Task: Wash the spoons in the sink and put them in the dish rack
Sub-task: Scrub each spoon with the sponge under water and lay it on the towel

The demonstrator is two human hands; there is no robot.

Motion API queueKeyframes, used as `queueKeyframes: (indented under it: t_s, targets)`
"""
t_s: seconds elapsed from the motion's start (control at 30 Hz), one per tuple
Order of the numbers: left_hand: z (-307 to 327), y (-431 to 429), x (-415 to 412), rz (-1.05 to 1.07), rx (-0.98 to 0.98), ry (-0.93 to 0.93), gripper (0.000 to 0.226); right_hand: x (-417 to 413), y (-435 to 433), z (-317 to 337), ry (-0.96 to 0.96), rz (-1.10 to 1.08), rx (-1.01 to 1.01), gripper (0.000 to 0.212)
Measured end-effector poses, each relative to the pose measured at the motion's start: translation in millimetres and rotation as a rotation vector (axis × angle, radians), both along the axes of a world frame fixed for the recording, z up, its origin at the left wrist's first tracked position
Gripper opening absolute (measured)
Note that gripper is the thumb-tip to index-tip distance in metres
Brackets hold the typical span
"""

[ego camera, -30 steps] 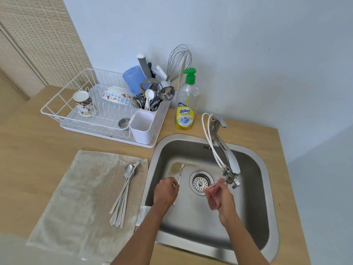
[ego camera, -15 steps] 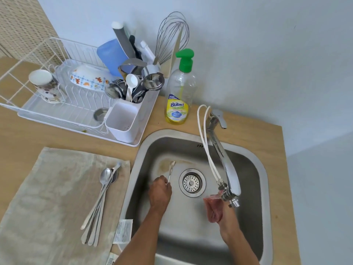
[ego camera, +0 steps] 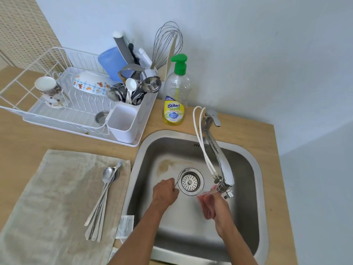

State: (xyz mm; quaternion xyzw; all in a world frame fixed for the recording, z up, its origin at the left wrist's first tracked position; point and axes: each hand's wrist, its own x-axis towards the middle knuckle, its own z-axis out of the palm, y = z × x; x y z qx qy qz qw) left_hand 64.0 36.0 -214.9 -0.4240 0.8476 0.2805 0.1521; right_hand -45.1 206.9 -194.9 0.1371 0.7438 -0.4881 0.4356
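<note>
1. Slim, shiny steel spoon [ego camera: 179, 178] low in sink [ego camera: 248, 169], tip by drain, pinched in left hand [ego camera: 165, 194] fingers.
2. Right hand [ego camera: 217, 205] fingers clenched round pink sponge [ego camera: 206, 207].
3. Yellow label on soap bottle [ego camera: 174, 111]: Thai lettering, small print unreadable.

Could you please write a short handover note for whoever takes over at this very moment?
Left hand grips one spoon low in the sink, its bowl by the drain.
Right hand holds a pink scrubber under the faucet outlet.
A bundle of spoons lies on the towel left of the sink.
Done: one spoon is in hand for washing.
Left: scrub and rinse it, put it in the dish rack, then repeat for the bundle.
</note>
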Motion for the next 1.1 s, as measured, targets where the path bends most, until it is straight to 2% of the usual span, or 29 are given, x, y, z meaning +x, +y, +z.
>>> queueKeyframes:
  t_s: [0.03,0.1,0.17,0.23,0.37,0.53,0.67,0.83,1.0,1.1]
  targets:
    - [2,5,1,0.059,0.083,0.089,0.006,1,1,1,0.003,-0.004,-0.002,0.045]
    - [6,18,-2,0.171,0.291,0.255,0.007,2,4,5,0.006,-0.021,0.002,0.049]
    - [17,30,-7,0.264,0.496,0.395,0.006,3,10,5,0.028,-0.044,0.003,0.04]
    - [26,39,-13,0.319,0.598,0.474,0.006,2,16,5,0.057,-0.065,0.005,0.036]
    - [36,53,-21,0.374,0.723,0.513,0.005,0,24,11,0.075,-0.079,0.001,0.032]
    - [50,63,-26,0.395,0.804,0.538,0.007,-2,33,12,0.08,-0.103,0.019,0.036]
    - [54,66,-22,0.308,0.794,0.506,0.011,-4,40,12,0.089,-0.118,0.041,0.038]
    - [58,65,-7,0.31,0.796,0.498,0.016,-4,41,18,0.095,-0.117,0.028,0.042]
    - [62,62,9,0.318,0.773,0.517,0.018,5,30,31,0.117,-0.098,-0.042,0.033]
    - [65,63,20,0.294,0.768,0.532,0.017,7,19,34,0.093,-0.172,-0.088,0.028]
